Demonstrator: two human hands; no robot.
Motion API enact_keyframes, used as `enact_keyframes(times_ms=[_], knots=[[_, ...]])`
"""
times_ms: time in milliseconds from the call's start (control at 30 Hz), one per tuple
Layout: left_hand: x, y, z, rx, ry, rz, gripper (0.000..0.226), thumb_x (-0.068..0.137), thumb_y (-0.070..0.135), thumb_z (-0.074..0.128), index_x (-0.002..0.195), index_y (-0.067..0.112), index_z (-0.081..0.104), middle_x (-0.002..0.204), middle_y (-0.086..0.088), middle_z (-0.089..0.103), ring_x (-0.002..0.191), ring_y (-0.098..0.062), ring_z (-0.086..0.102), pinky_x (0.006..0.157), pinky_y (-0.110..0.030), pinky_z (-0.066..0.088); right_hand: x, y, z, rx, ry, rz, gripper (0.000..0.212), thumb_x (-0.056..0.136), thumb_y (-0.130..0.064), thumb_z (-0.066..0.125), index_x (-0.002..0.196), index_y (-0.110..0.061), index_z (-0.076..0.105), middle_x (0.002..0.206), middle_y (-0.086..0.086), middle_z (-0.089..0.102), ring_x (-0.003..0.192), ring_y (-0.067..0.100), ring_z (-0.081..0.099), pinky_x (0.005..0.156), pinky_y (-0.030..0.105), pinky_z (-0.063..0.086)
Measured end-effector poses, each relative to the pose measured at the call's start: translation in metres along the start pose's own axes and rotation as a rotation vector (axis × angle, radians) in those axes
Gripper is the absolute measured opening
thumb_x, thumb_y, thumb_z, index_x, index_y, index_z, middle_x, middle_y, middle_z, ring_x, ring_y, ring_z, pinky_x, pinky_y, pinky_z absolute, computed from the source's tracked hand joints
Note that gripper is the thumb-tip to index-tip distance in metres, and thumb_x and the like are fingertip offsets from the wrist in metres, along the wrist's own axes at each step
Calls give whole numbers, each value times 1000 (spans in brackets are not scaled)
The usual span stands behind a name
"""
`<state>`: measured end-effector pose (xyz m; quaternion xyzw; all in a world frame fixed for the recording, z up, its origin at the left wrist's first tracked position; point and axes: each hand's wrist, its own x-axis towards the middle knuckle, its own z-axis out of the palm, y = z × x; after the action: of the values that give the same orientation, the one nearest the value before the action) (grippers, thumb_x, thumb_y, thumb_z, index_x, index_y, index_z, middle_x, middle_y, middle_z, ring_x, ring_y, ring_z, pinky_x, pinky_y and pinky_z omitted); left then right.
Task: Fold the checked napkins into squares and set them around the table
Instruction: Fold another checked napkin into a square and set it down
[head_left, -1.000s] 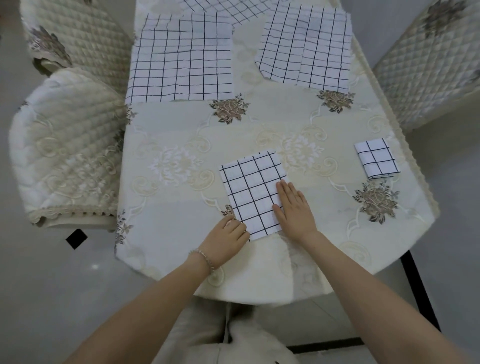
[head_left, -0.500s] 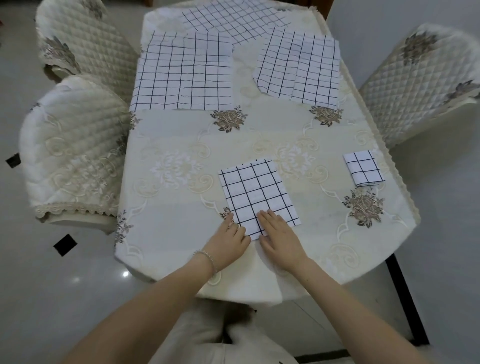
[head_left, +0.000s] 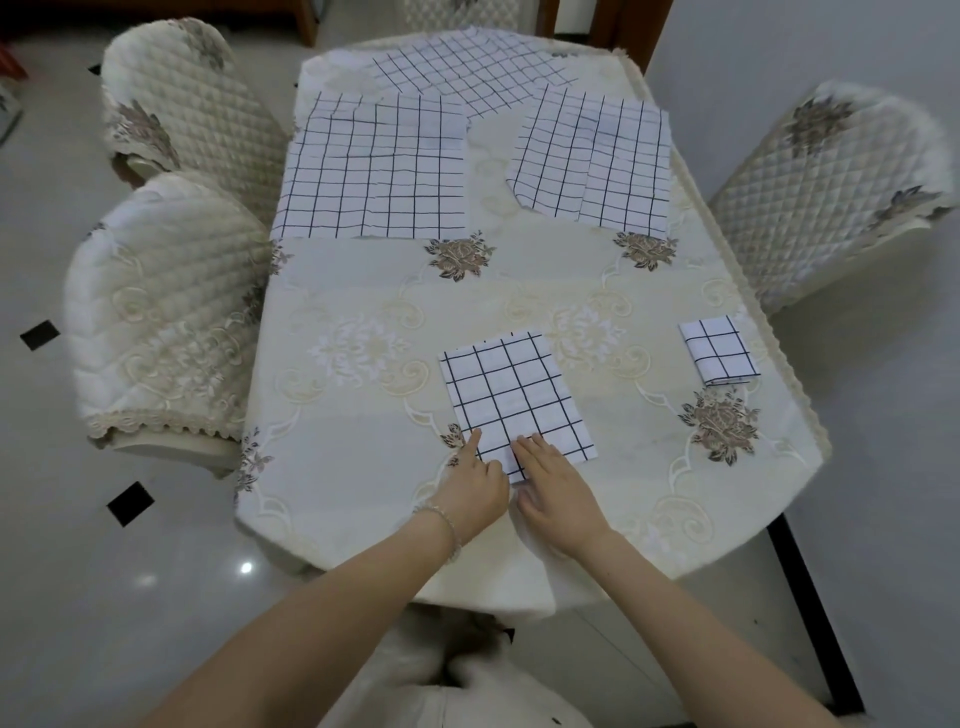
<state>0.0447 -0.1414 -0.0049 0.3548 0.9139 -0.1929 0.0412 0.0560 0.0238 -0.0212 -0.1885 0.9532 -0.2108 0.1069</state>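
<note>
head view: the part-folded napkin (head_left: 514, 397) is pressed flat on the table (head_left: 363, 291) at its near corner. the left hand (head_left: 475, 486) is set on that corner with the forefinger stretched onto the cloth and the other fingers curled under; nothing is grasped by it. just beside it, the right hand (head_left: 558, 486) is laid on the near edge with fingers straight, flat and released.

since a second ago the right hand has been drawn back along the cloth from the middle of the right edge to the near corner, until both hands lie side by side. by that stroke the crease is judged to be smoothed, so the next half-fold is likely due.

well to the right of the hands a finished square (head_left: 719, 351) is set near the table edge. far beyond the hands, three unfolded napkins (head_left: 374, 171) are spread, so most of the task is left.
</note>
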Motion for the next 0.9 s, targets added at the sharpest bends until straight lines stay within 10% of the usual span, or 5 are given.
enact_keyframes(times_ms=[133, 267, 600, 900], knots=[[-7, -7, 3, -107, 24, 62, 15, 77, 2, 49, 78, 11, 61, 65, -2, 57, 58, -21, 58, 98, -48, 44, 3, 2, -2, -14, 35, -26, 62, 83, -10, 58, 142, -6, 41, 148, 9, 40, 141, 26, 29, 117, 31, 13], [-28, -25, -2, -326, 255, -11, 19, 70, 9, 39, 58, 17, 50, 51, 1, 50, 44, -18, 49, 68, -27, 51, 8, 14, -6, -96, 160, -71, 54, 64, -3, 74, 115, -9, 58, 116, 8, 63, 117, 26, 47, 107, 49, 31], [-74, -47, 25, -906, 172, -329, 64, 71, -2, 55, 133, 9, 48, 132, -7, 54, 118, -25, 52, 102, -32, 39, 11, 12, -36, 153, 169, 47, 20, 71, -14, 52, 83, -14, 68, 83, -1, 67, 86, 20, 57, 97, 37, 33], [-33, -53, 21, -1134, 114, -638, 15, 92, 22, 57, 98, 12, 65, 97, -5, 65, 95, -22, 47, 72, -27, 31, 20, 0, -54, 694, 253, 380, 24, 83, -1, 63, 95, -21, 65, 84, -2, 67, 72, -9, 59, 62, 7, 42]])
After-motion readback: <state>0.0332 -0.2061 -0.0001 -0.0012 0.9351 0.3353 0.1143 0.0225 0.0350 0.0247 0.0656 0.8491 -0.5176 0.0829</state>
